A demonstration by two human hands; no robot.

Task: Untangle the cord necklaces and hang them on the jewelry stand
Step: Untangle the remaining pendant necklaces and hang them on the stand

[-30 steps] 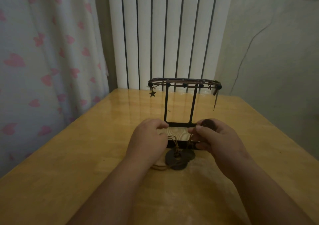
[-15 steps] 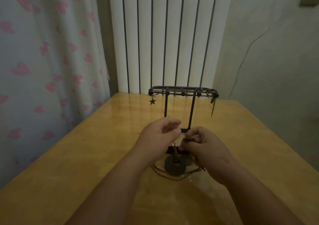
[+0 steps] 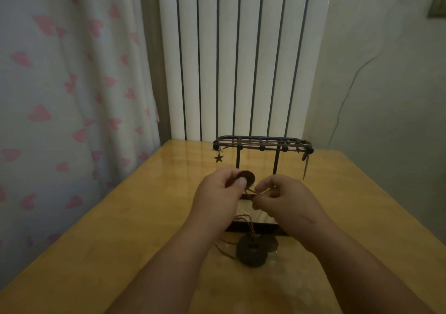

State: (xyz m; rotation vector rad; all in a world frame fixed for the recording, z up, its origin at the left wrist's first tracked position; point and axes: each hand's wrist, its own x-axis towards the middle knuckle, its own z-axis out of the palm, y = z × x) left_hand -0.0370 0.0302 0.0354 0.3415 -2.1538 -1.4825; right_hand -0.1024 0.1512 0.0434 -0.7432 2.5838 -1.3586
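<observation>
L hand (image 3: 217, 194) curled, pinching a dark disc pendant (image 3: 246, 177). R hand (image 3: 287, 201) curled, pinching the brown cord (image 3: 250, 220) beside it. Both are in front of the jewelry stand (image 3: 261, 143). Cord drops to a dark ring pendant (image 3: 252, 253) lying on the table (image 3: 108, 229) by the stand's base. Risk: pulling apart w/ loops crossed prob tightens the knot; a lift could drag the ring into the base and tip the stand. Can't make out where cords cross (behind hands, dim) or how many necklaces are in the bundle.
</observation>
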